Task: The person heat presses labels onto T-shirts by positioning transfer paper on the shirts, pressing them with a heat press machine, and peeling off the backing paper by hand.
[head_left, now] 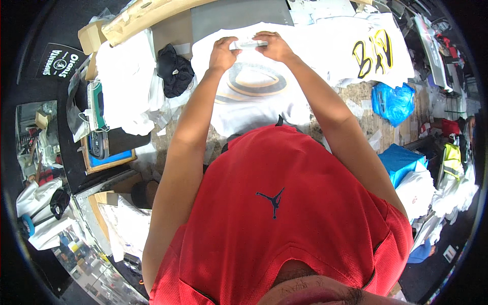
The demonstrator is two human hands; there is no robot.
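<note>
Both my arms reach to the far side of the table, over a white T-shirt (244, 113) spread out with a large grey and orange curved print. A small whitish, flat strip-like piece (250, 44) spans the gap between my hands; glare hides what exactly it is. My left hand (223, 52) pinches its left end with closed fingers. At its right end, my right hand (275, 46) grips in the same way, thumb below and fingers above. The shirt's neck area lies right around the piece.
To the right lies another white T-shirt (335, 56) with yellow and black lettering, a blue plastic bag (394, 103) beside it. On the left are a crumpled black cloth (174, 70) and a heap of white garments (127, 76). A long cardboard piece (152, 18) runs along the far edge.
</note>
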